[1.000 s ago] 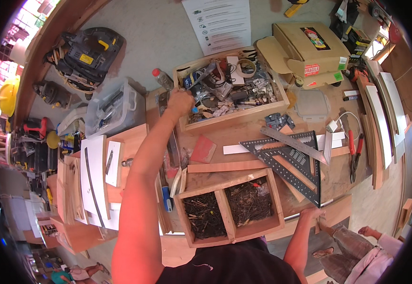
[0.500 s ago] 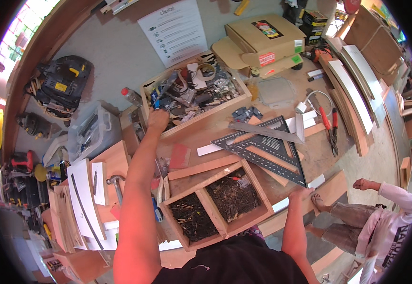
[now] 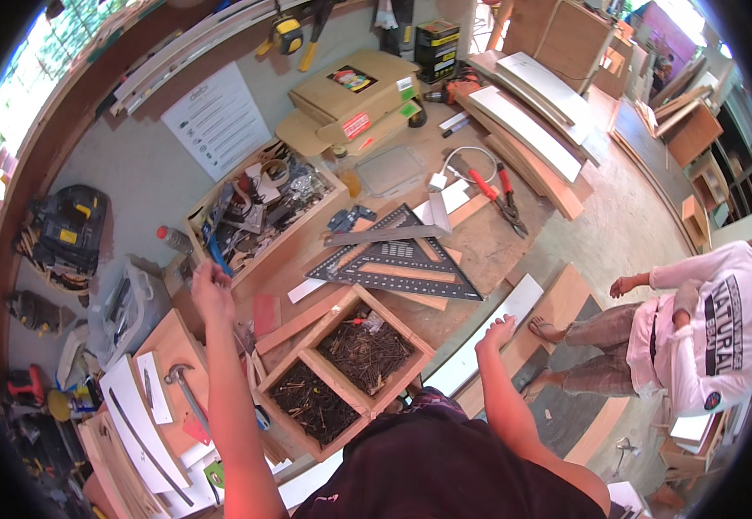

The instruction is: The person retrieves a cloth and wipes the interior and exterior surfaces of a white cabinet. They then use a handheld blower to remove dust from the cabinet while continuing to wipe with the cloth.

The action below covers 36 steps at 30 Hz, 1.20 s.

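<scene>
My left hand (image 3: 211,292) is just short of the near left corner of a wooden tray (image 3: 294,227) heaped with tools and small hardware. Its fingers are loosely bent and look empty. A blue handle (image 3: 217,255) sticks out of the tray right by the fingertips. Below and right of that hand is a two-part wooden box (image 3: 339,377) filled with dark nails or screws, close to my body. On the right, my right hand (image 3: 495,332) hovers over or rests by a long white board (image 3: 523,298), fingers apart, holding nothing.
A black triangular square (image 3: 458,281) lies mid-bench under a metal square (image 3: 384,234). Red-handled pliers (image 3: 501,199) are beyond it. A hammer (image 3: 187,389) lies on boards at left. A cardboard box (image 3: 350,95) stands at the back. Another person (image 3: 652,337) stands at right.
The view has turned right. My left hand has drawn back from the blue handle at the tray. My right hand has left the bench edge near the triangular square and shows spread fingers.
</scene>
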Each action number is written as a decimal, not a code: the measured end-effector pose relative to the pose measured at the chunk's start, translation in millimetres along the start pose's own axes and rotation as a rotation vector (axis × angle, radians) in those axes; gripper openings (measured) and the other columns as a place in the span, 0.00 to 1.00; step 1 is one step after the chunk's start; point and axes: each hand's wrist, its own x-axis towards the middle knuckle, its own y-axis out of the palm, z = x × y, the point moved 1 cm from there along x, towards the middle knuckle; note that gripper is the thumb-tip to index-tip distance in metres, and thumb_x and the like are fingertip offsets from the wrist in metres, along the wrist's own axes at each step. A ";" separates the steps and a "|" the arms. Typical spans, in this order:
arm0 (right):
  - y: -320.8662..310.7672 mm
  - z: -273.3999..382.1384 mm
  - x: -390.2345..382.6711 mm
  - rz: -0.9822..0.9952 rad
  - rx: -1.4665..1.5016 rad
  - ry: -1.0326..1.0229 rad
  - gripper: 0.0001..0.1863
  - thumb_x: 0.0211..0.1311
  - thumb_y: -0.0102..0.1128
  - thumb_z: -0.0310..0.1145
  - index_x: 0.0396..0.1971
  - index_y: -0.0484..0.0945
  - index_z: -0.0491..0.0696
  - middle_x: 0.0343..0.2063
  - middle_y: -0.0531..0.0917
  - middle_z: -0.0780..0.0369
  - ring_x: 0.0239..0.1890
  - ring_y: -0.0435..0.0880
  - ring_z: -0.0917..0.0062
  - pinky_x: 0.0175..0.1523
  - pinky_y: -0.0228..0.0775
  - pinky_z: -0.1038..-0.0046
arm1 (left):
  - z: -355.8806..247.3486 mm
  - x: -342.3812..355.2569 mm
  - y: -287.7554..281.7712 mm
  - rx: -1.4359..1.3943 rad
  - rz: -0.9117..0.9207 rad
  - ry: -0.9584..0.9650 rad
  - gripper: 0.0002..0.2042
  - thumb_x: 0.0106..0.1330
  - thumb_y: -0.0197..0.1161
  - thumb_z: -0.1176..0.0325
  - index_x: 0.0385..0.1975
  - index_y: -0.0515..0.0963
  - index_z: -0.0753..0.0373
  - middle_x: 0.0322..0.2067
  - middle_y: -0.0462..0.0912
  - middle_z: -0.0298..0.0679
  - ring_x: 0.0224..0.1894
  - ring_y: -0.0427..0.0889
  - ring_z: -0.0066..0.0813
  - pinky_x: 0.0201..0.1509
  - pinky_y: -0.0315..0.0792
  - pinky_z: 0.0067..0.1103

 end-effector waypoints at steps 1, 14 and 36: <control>-8.5 11.6 -9.0 0.005 -0.027 -0.086 0.24 0.72 0.43 0.52 0.42 0.71 0.43 0.29 0.72 0.65 0.28 0.70 0.82 0.34 0.64 0.79 | -3.4 -25.5 8.9 0.117 0.080 0.034 0.04 0.66 0.59 0.69 0.38 0.77 0.58 0.27 0.78 0.30 0.28 0.73 0.16 0.32 0.66 0.14; 63.3 176.8 -220.5 1.285 0.355 0.869 0.17 0.72 0.47 0.46 0.29 0.74 0.51 0.24 0.74 0.66 0.24 0.70 0.79 0.26 0.63 0.82 | -30.0 -255.2 109.8 0.836 0.938 0.552 0.21 0.58 0.70 0.66 0.51 0.76 0.63 0.36 0.83 0.43 0.38 0.82 0.35 0.44 0.74 0.27; 109.9 107.5 -233.5 1.321 -0.239 0.244 0.15 0.69 0.52 0.43 0.25 0.74 0.50 0.16 0.66 0.73 0.15 0.60 0.90 0.17 0.52 0.84 | -44.7 -309.2 -53.0 0.839 0.205 0.494 0.06 0.56 0.53 0.83 0.28 0.77 0.68 0.28 0.79 0.45 0.30 0.81 0.36 0.36 0.74 0.24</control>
